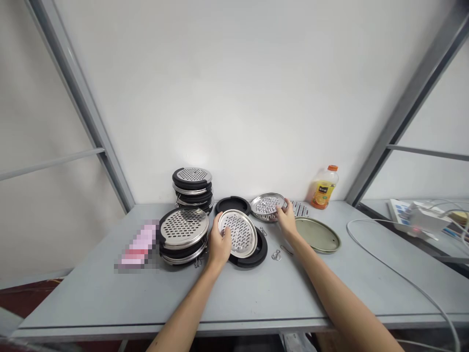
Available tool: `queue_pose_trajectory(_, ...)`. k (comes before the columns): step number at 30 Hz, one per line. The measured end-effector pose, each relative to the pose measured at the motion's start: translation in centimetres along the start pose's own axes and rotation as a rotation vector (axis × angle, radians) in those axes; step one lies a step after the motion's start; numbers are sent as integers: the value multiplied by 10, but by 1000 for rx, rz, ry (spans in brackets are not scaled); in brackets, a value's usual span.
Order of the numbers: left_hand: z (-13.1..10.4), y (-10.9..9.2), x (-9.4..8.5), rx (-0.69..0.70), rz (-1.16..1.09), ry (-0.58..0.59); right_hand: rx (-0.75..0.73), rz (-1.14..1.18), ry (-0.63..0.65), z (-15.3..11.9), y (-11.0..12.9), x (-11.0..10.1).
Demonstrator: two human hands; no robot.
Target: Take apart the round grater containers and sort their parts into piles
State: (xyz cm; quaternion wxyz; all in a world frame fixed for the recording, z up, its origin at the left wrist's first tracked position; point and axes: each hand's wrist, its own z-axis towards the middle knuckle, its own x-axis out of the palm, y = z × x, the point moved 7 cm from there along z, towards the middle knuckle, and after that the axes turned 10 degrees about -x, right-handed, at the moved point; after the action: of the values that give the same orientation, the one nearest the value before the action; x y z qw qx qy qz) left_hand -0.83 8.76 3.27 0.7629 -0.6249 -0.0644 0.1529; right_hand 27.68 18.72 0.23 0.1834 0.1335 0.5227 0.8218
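Note:
My left hand [220, 246] grips the left edge of a round metal grater disc [238, 234], tilted up over a black ring-shaped base [256, 254]. My right hand [287, 220] reaches further back and has its fingers closed on the right rim of another round grater disc [268, 204], which sits on more discs. Behind the held disc lies a second black round base [233, 206]. Small metal wire clips [276, 255] rest on the table between my forearms. To the right of my right hand is an olive-green round lid [317, 234].
Stacks of graters with black rims stand at the left, one in front [184, 234] and one behind [193, 186]. An orange-capped juice bottle [324, 188] stands at the back right. A white cable [395, 274] curves across the table's right side. A pixelated pink item [141, 246] lies far left.

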Motion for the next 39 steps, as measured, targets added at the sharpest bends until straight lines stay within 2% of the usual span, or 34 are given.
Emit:
queue_pose_trajectory(4, 0, 1, 0, 0, 25, -3, -108, -425, 6, -1, 13, -8)
queue_pose_trajectory(7, 0, 1, -1, 13, 59, -14, -111, -562, 55, -2, 14, -7)
queue_pose_trajectory(15, -1, 0, -1, 27, 118, -43, -149, -657, 104, 1, 11, -4)
queue_pose_trajectory(28, 0, 1, 0, 30, 152, -42, -202, -719, 141, 2, 17, -10)
queue_pose_trajectory(35, -1, 1, -1, 24, 184, -61, -346, -811, 307, -5, 28, -2)
queue_pose_trajectory(39, -1, 2, 0, 30, 195, -55, -376, -812, 327, -10, 35, -3)
